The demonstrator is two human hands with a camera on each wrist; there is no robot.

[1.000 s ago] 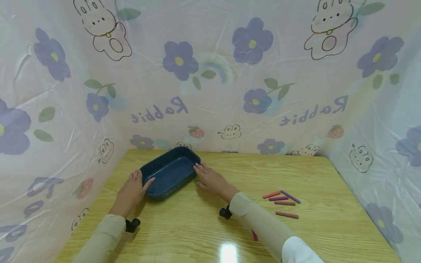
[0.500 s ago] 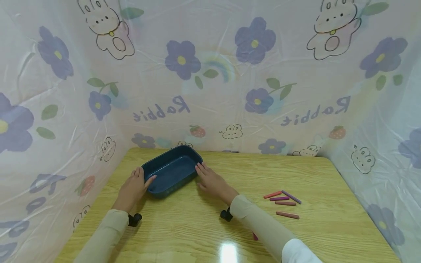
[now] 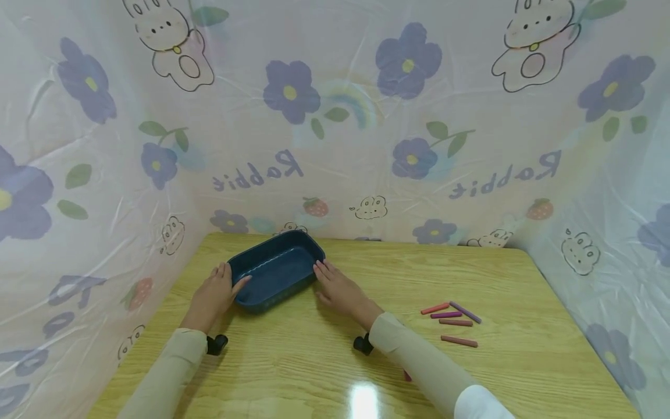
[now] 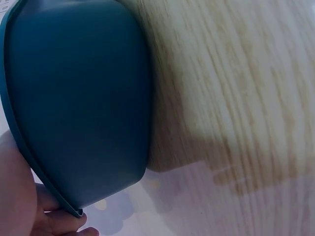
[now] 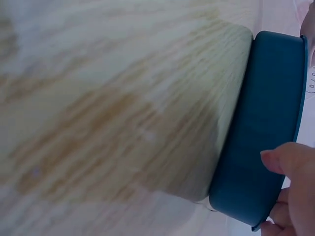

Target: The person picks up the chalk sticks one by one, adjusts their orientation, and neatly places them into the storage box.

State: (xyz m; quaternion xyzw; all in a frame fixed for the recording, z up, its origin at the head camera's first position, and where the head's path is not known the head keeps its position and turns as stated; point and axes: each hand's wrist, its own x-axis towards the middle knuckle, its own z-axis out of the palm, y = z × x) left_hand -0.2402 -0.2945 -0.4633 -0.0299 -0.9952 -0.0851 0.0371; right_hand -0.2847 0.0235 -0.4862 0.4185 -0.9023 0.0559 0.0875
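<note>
A dark blue-green rectangular dish (image 3: 277,276) with rounded corners stands at a slant at the back left of the wooden table, nothing inside it. My left hand (image 3: 211,297) grips its near left end, thumb over the rim and fingers along the outside. At the opposite end, my right hand (image 3: 340,288) holds the rim with its fingertips. The right wrist view shows that thumb (image 5: 275,160) against the dish's outer wall (image 5: 261,118), with the other fingers around the end. In the left wrist view the left fingers (image 4: 64,221) curl below the rim.
Several thin coloured sticks lie at the right of the table (image 3: 502,291), among them an orange-red stick (image 3: 435,308) and a brown stick (image 3: 459,341). Another reddish stick (image 3: 407,376) is partly hidden by the right sleeve. A printed curtain (image 3: 340,134) encloses the back and sides.
</note>
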